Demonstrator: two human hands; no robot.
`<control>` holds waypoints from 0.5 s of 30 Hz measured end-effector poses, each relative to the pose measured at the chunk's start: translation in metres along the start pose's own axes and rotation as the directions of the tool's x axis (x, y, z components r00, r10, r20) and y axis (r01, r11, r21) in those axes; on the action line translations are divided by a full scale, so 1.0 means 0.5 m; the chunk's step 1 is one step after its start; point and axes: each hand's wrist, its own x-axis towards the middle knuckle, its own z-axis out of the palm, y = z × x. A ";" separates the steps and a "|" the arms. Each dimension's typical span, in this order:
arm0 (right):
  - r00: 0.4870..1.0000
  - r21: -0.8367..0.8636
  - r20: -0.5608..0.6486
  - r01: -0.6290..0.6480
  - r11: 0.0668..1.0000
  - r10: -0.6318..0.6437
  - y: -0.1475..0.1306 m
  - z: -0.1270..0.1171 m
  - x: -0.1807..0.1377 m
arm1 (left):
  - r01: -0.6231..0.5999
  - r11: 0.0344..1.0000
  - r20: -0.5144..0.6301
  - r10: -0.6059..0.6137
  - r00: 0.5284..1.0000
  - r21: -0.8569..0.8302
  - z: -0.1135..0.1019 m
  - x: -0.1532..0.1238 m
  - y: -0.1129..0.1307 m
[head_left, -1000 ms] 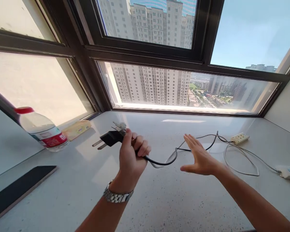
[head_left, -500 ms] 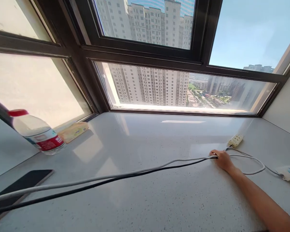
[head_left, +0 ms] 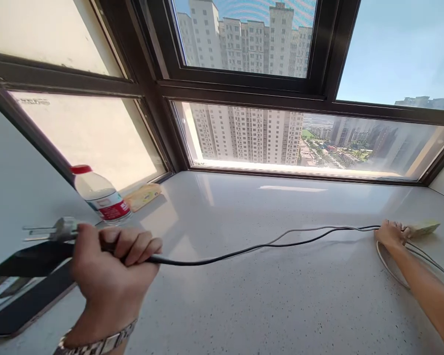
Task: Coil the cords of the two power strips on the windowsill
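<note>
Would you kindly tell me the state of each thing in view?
Left hand, closed around two cables behind their plugs.
Plugs, unplugged, prongs bare.
Cables, drawn out between both hands.
Right hand, on the cables by the power strip.
Bottle, upright, capped.
Phone, flat, screen dark.

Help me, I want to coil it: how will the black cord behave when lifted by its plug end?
Probably floppy: the black cord droops in a loose curve from the left hand toward the right hand. Likely light, since one closed fist carries it with its plug. It may slide easily on the glossy countertop.
</note>
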 end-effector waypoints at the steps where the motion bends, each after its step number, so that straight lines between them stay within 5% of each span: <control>1: 0.999 -0.004 0.040 -0.018 1.000 0.018 -0.040 -0.022 -0.030 | 0.024 0.999 -0.119 -0.028 0.992 -0.031 0.026 -0.007 -0.030; 3: 0.956 0.134 0.101 0.261 0.956 -0.275 -0.141 -0.074 -0.118 | 0.174 0.981 -0.133 -0.185 0.974 -0.087 0.081 -0.028 -0.097; 4: 0.879 0.243 0.087 0.437 0.866 -0.468 -0.199 -0.101 -0.174 | 0.213 0.970 -0.095 -0.224 0.970 -0.118 0.108 -0.041 -0.132; 6: 0.632 0.459 -0.020 0.694 0.554 -0.775 -0.314 -0.146 -0.288 | 0.310 0.936 0.027 -0.310 0.950 -0.164 0.153 -0.069 -0.195; 7: 0.527 0.545 -0.083 0.735 0.404 -0.846 -0.364 -0.161 -0.339 | 0.378 0.911 0.087 -0.368 0.926 -0.168 0.170 -0.081 -0.220; 8: 0.481 0.619 -0.134 0.723 0.306 -0.866 -0.405 -0.170 -0.379 | 0.444 0.882 0.137 -0.426 0.894 -0.160 0.183 -0.088 -0.237; 11: 0.516 0.797 -0.089 0.550 0.250 -0.852 -0.454 -0.151 -0.421 | 0.518 0.843 0.167 -0.495 0.853 -0.142 0.190 -0.067 -0.227; 13: 0.563 0.822 -0.004 0.473 0.318 -0.826 -0.419 -0.113 -0.384 | 0.416 0.896 0.073 -0.409 0.910 -0.155 0.169 -0.021 -0.171; 15: 0.616 0.762 0.064 0.478 0.437 -0.785 -0.346 -0.074 -0.321 | 0.190 0.971 -0.080 -0.203 0.976 -0.148 0.129 0.036 -0.095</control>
